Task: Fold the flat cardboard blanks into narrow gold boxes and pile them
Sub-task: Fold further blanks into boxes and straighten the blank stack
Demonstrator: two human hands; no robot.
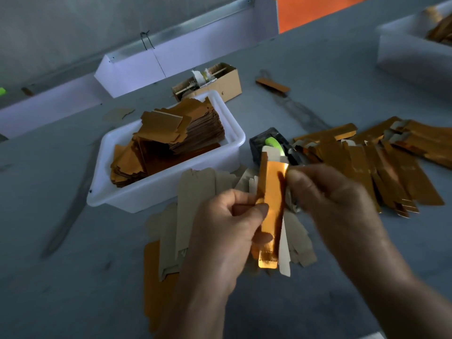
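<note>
While the left hand [230, 216] grips the upright gold box [270, 211], the right hand [327, 192] apparently pinches its upper edge.

1. My left hand [227, 223], lower centre of frame: bare, no glove, ring or watch.
2. My right hand [335, 199], right of centre: bare too.
3. Both forearms bare, no sleeves.
</note>
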